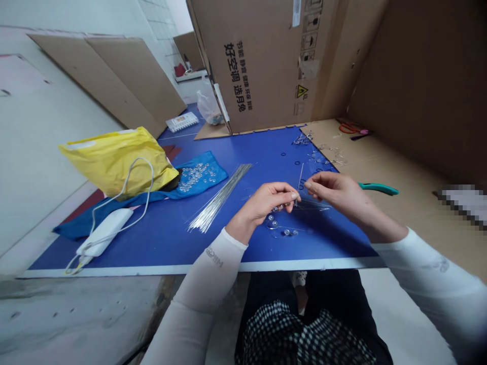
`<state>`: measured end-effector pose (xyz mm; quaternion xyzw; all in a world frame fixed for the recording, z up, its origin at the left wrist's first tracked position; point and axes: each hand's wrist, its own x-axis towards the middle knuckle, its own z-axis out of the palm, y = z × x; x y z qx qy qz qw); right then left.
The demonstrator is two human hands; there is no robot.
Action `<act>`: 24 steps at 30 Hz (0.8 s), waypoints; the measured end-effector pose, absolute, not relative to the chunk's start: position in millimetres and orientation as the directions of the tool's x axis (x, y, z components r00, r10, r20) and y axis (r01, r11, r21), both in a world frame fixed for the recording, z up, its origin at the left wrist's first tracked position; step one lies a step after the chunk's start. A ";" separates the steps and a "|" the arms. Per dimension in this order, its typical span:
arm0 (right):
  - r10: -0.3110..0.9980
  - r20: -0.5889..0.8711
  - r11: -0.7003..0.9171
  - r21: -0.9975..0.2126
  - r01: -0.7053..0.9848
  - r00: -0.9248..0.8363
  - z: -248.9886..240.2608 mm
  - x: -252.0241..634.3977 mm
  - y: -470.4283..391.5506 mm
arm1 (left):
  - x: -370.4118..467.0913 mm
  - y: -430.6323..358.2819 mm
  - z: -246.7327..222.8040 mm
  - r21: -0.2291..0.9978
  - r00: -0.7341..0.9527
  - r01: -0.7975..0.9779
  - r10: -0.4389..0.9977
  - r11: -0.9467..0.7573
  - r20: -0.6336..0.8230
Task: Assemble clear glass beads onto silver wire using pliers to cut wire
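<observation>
Near the middle of the blue table, my left hand [274, 200] pinches a clear beaded wire piece [280, 207]. Just to its right is my right hand [335, 190], thumb and index finger pressed together beside a thin upright wire [301, 175]; what they hold is too small to tell. A few clear beads [291, 232] on wire lie below my left hand. A bundle of straight silvery wires [220, 200] rests to the left. More thin wires [315, 205] lie under my right hand. Clear beads [196, 175] are heaped on a blue cloth [213, 161].
A yellow bag [125, 159] and white power strip [104, 233] with a cable are at left. Looped wire pieces [303, 138] lie toward the back right. Green-handled pliers [378, 188] and red scissors [352, 129] lie at right. A large cardboard box [270, 66] stands behind.
</observation>
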<state>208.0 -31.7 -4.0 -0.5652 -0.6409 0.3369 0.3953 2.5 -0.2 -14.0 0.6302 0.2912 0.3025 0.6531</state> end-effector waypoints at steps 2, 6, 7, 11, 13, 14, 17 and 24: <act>0.992 0.125 0.115 -0.738 0.665 -0.033 -6.0 226.4 -34.0 | 2.4 0.0 -13.9 0.999 0.642 -0.029 0.767 0.026 -0.001; 0.997 0.071 0.050 -0.454 0.890 -0.020 -15.2 270.3 -40.3 | 2.4 -0.8 -11.5 0.998 0.630 -0.038 0.776 0.055 -0.019; 0.997 0.069 0.042 -0.375 0.926 -0.017 -19.1 280.8 -41.7 | 2.4 -1.2 -10.8 0.997 0.629 -0.041 0.777 0.062 -0.023; 0.996 0.057 0.070 -0.130 0.989 -0.063 -37.3 313.2 -45.6 | 2.5 -2.1 -9.3 0.995 0.627 -0.055 0.778 0.083 -0.030; 0.996 0.039 0.084 -0.100 0.991 -0.081 -43.9 322.3 -46.8 | 2.4 -1.9 -9.0 0.992 0.634 -0.065 0.772 0.107 -0.041; 0.996 0.037 0.085 -0.092 0.992 -0.082 -45.8 325.3 -47.1 | 2.3 -1.7 -8.8 0.989 0.638 -0.072 0.768 0.126 -0.051; 0.999 0.031 0.045 -0.064 0.997 -0.044 -47.0 330.3 -46.4 | 1.8 -0.7 -7.9 0.973 0.647 -0.099 0.756 0.207 -0.095; 0.999 -0.017 -0.033 -0.023 0.999 0.032 -48.1 331.3 -37.7 | 0.6 0.9 -5.4 0.951 0.641 -0.136 0.757 0.276 -0.128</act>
